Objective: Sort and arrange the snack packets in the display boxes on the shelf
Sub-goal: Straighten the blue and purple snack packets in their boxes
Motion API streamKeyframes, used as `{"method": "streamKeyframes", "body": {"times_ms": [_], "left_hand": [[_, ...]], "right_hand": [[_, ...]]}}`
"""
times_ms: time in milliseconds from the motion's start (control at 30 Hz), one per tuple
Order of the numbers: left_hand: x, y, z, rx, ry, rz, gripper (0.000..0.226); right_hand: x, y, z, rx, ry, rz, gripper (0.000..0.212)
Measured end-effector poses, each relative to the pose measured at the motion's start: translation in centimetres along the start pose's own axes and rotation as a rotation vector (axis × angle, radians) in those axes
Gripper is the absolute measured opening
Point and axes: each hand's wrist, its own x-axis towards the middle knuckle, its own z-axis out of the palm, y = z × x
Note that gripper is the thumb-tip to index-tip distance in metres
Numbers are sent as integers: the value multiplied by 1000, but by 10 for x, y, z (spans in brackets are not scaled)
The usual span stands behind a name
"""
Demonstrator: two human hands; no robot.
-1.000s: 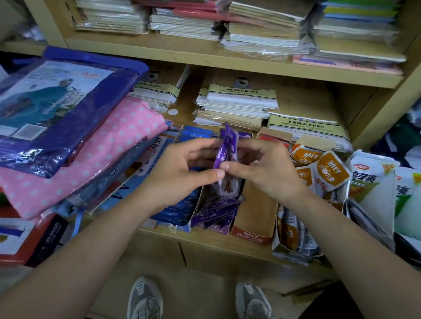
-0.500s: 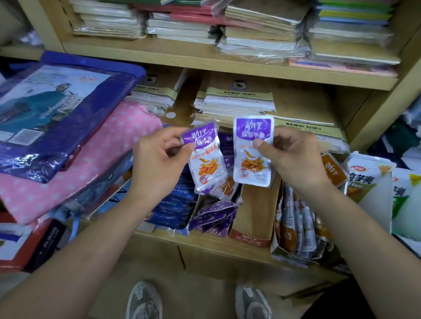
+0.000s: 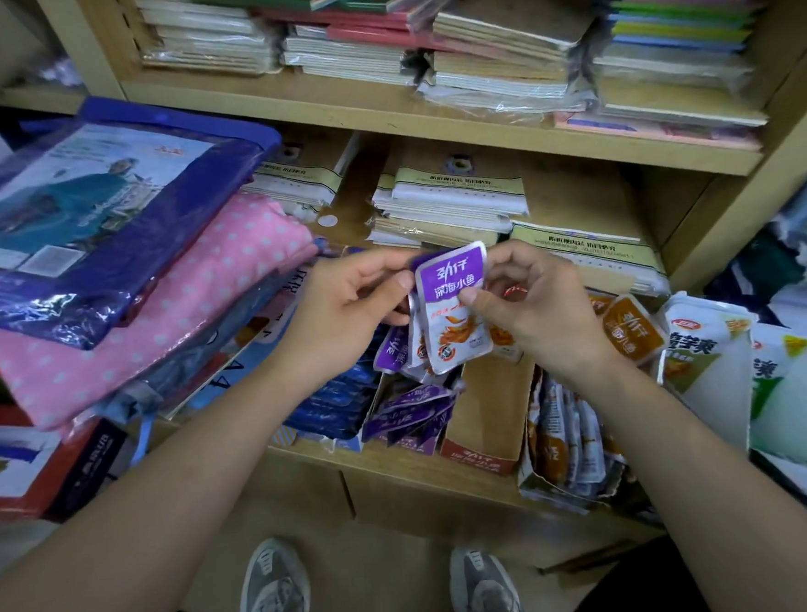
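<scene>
A small shop, by the look a stationery and general store, with stock crowded onto open wooden shelving [image 3: 378, 102]. The upper shelf carries stacks of exercise books [image 3: 493, 51] bundled in clear plastic wrap, many copies of each kind; the shelf below holds piles of paper packs [image 3: 455, 192] with printed header bands. At the front edge, torn-open cardboard display boxes [image 3: 479, 460] hold rows of purple snack packets [image 3: 409, 415], blue packets [image 3: 343, 400] and orange packets [image 3: 564, 442], beside larger white snack bags [image 3: 701, 361]. On the left lie bagged raincoats [image 3: 98, 207] in sealed retail wrapping
</scene>
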Motion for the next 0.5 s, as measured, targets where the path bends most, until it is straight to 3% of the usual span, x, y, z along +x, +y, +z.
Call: {"method": "streamKeyframes", "body": {"times_ms": [100, 200, 267, 400, 500], "left_hand": [[2, -3, -6, 74, 63, -72, 28], [-1, -11, -17, 539, 83, -45, 25], [-5, -12, -16, 740, 16, -39, 27], [-3, -11, -12, 842, 38, 21, 10], [1, -13, -13, 804, 118, 28, 10]], "right_hand": [[0, -1, -3, 29, 67, 33, 33], [2, -1, -8, 25, 131, 41, 44], [2, 0, -10, -3, 177, 45, 37], [0, 0, -14, 83, 248, 79, 16], [-2, -4, -18, 295, 267, 97, 18]]}}
